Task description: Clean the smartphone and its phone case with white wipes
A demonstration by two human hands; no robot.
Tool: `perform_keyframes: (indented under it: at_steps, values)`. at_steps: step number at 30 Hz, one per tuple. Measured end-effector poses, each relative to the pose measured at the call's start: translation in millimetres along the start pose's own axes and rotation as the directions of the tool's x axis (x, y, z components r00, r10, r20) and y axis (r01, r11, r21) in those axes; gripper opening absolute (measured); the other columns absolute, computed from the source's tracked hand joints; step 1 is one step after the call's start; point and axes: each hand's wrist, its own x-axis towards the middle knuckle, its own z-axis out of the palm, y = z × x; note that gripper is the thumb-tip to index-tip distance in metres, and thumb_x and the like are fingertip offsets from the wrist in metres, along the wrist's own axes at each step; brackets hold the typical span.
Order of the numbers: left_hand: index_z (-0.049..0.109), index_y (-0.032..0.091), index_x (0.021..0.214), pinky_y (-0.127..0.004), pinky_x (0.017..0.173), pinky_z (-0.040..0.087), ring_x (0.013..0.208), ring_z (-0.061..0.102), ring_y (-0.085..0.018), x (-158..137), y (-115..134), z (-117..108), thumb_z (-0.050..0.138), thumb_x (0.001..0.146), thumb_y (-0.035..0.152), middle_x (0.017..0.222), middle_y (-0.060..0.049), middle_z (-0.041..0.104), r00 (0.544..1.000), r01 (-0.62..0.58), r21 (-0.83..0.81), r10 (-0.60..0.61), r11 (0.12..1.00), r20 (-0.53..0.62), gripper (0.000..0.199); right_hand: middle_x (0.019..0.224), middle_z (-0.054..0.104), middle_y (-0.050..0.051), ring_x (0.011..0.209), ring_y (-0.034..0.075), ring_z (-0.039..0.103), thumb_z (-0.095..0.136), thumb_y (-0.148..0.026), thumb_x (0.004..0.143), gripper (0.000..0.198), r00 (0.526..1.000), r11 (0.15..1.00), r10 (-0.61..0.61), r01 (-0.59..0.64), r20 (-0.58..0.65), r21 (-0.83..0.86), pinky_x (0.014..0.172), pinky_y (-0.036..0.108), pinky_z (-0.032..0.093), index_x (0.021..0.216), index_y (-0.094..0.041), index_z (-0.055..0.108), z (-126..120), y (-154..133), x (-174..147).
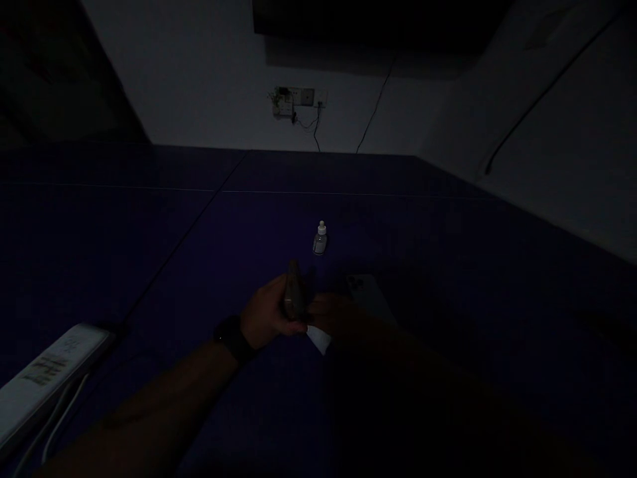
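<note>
The scene is very dim. My left hand (266,312), a dark watch on its wrist, is closed around a dark, elongated object (293,295) standing on end; its kind is too dark to make out. Against the right side of that object rests my right hand (326,312), fingers bent round a white wipe or tissue (319,338) that hangs below them. A small clear bottle (320,243) with a white top stands upright just beyond both hands. Partly behind my right forearm lies a phone (371,295), its camera side up.
A white power strip (54,372) with cables lies at the lower left on the dark blue surface (239,226). Farther off, wall sockets (301,97) with plugs and cords sit under a dark screen (378,23). A black cable (547,93) runs along the right wall.
</note>
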Motion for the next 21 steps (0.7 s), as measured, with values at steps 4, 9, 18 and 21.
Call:
perform_keyframes:
  at_steps: [4,9,18,21]
  values:
    - [0.06,0.02,0.117,-0.041,0.081,0.055,0.097,0.066,-0.031,-0.7,0.0,-0.1,0.049,0.06,0.098,0.106,-0.009,0.067,1.0,-0.017,0.021,0.016,1.0,0.008,0.096,0.097,0.068,0.008,0.092,0.021,0.058,0.058,-0.005,0.081,0.021,1.0,0.989,-0.019,0.016,0.017,0.145,0.087,0.037,0.046,0.093,-0.018,0.069,-0.5,-1.6,-1.3]
    - [0.06,0.02,0.11,-0.041,0.079,0.054,0.091,0.066,-0.029,-1.9,-1.0,-1.5,0.048,0.062,0.097,0.102,-0.009,0.067,1.0,-0.028,0.026,0.028,0.999,0.001,0.092,0.093,0.069,0.008,0.087,0.021,0.062,0.057,-0.009,0.078,0.017,0.984,0.882,0.139,-0.07,-0.115,0.466,0.08,0.034,0.049,0.09,-0.017,0.067,-7.2,-6.3,-5.0]
    - [0.058,0.02,0.095,-0.039,0.074,0.051,0.079,0.06,-0.025,-9.2,0.1,3.0,0.011,0.076,0.095,0.087,-0.008,0.062,0.998,-0.016,0.0,0.016,1.0,-0.058,0.091,0.069,0.064,-0.001,0.063,0.014,0.059,0.057,-0.029,0.087,0.014,0.692,0.445,0.711,-0.301,-0.128,0.843,0.06,0.025,0.045,0.087,-0.018,0.066,-28.6,-31.0,-1.6]
    - [0.057,0.018,0.102,-0.036,0.065,0.049,0.072,0.057,-0.023,-9.2,3.6,5.8,0.007,0.078,0.094,0.083,-0.007,0.061,0.998,0.01,-0.002,-0.01,1.0,-0.06,0.093,0.07,0.064,-0.001,0.063,0.014,0.059,0.062,-0.035,0.083,0.018,0.72,0.367,0.691,-0.273,-0.065,0.889,0.058,0.024,0.044,0.089,-0.018,0.066,-34.9,-38.9,-1.7]
